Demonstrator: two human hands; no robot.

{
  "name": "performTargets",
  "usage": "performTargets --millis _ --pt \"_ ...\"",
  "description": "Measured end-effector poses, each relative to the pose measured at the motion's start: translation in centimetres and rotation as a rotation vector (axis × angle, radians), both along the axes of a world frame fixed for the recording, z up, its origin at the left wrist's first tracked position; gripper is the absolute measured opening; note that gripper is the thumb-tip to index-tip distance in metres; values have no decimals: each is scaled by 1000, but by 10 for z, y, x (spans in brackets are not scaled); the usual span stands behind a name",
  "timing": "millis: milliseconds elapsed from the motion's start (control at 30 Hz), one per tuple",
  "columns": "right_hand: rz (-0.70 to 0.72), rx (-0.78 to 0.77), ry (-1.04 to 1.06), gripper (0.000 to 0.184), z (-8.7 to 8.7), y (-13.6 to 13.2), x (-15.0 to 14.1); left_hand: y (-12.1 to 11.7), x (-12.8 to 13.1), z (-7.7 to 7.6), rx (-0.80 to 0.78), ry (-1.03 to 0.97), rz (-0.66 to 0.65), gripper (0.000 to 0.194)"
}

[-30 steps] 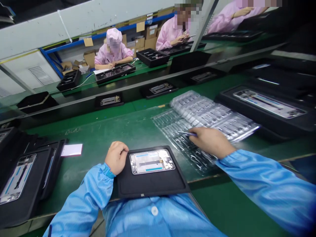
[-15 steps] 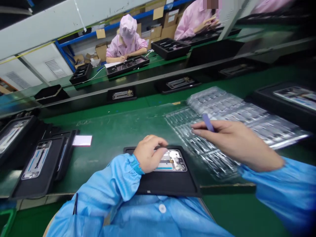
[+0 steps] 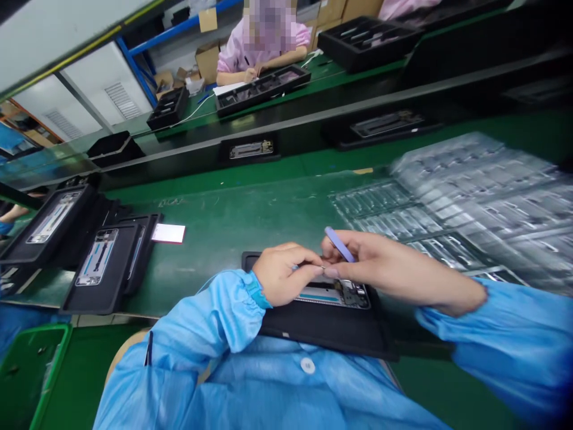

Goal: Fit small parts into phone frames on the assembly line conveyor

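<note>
Left of your fingers sit black trays (image 3: 93, 300). Your left hand (image 3: 286, 276) pinches narrowly at a tiny piece (image 3: 322, 268), too small to identify; beneath it, a phone frame (image 3: 333, 296) lies in a dark tray (image 3: 322, 327). Your right hand (image 3: 380, 257), fingertips meeting there, grips a purple tool (image 3: 339, 244); clear blister trays (image 3: 483, 203) lie rightward.

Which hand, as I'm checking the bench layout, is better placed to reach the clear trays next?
Probably the right hand: it is nearer the clear trays, which lie on its side; the left hand is farther off, over the phone frame. The right does hold a purple tool, though.
</note>
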State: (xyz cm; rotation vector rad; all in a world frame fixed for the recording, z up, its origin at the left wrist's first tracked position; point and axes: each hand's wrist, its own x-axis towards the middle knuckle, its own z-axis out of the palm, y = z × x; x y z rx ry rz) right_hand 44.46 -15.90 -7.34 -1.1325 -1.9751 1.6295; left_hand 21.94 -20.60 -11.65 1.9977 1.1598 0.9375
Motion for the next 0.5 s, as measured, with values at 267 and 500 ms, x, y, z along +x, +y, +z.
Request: performTargets --millis 267,500 --pt "-126 817 -114 23 -5 -26 -2 1 -1 -1 96 6 108 12" --pt "-178 852 -104 21 -4 -31 -6 -3 2 4 64 6 128 13"
